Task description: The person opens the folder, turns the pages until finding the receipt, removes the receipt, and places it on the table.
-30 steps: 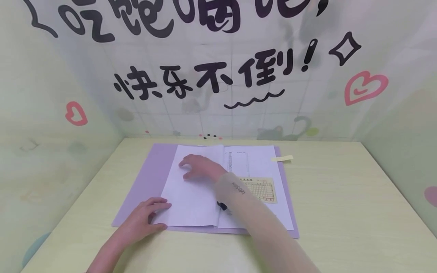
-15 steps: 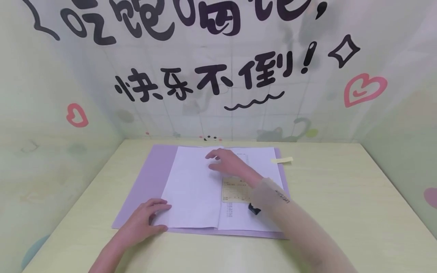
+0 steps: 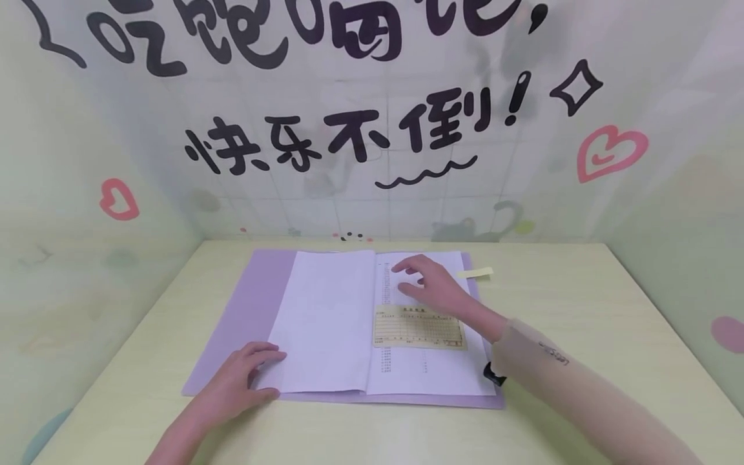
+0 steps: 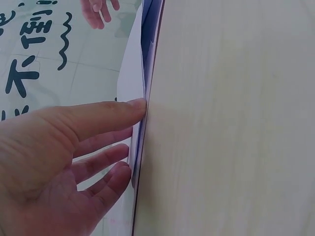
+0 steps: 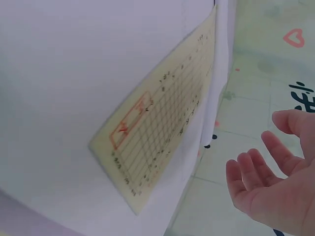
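Note:
A purple folder [image 3: 256, 303] lies open on the table, bearing a blank left page [image 3: 325, 323] and a printed right page [image 3: 450, 374]. Across the right page lies a yellowish receipt form [image 3: 418, 329]; its grid and red stamp-like box show in the right wrist view. My left hand [image 3: 232, 384] rests at the lower left corner of the left page, thumb and fingertips on the sheet's edge. Above the receipt form, my right hand [image 3: 433, 284] hovers over the upper right page with loosely bent fingers, holding nothing.
A pale yellow sticky tab [image 3: 476, 273] juts out from the right page's upper edge. The light wooden table [image 3: 581, 336] is enclosed by printed wall sheets [image 3: 325, 213] at the back and sides. A black band [image 3: 494, 374] circles the right sleeve.
My right hand has moved rightward from over the left page to over the right page, uncovering the receipt form. My left hand stays at the left page's corner.

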A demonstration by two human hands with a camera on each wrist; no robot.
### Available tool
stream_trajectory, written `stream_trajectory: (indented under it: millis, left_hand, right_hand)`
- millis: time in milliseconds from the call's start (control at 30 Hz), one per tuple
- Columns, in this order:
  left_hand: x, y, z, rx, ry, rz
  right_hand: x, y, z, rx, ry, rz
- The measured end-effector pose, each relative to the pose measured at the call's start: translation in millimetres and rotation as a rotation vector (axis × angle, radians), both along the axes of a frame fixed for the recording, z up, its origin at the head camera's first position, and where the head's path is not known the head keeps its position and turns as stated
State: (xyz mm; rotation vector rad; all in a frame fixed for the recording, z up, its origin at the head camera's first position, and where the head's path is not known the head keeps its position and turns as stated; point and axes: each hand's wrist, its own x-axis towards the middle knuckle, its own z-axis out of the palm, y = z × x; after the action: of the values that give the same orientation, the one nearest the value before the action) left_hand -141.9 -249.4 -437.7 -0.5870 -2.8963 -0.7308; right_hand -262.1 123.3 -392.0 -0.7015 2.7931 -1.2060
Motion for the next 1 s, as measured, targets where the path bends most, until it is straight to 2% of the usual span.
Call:
stream_trajectory:
  millis: [200, 467, 667, 1000]
  left_hand:
    - [0.8, -0.4, 1.3, 0.012, -0.028, 0.007]
    - [-0.3, 0.9, 3.9, 0.005, -0.038, 0.015]
    - [-0.5, -0.4, 3.5, 0.032, -0.057, 0.007]
    - [-0.2, -0.6, 1.8, 0.060, -0.079, -0.001]
  right_hand:
    - [16.7, 23, -8.3, -0.040, 0.029, -0.015]
    - [29.9, 57, -24.1, -0.004, 0.031, -0.044]
    - [32.3, 77, -31.8, 0.055, 0.020, 0.001]
    - [35.3, 98, -33.8, 0.216, -0.028, 0.057]
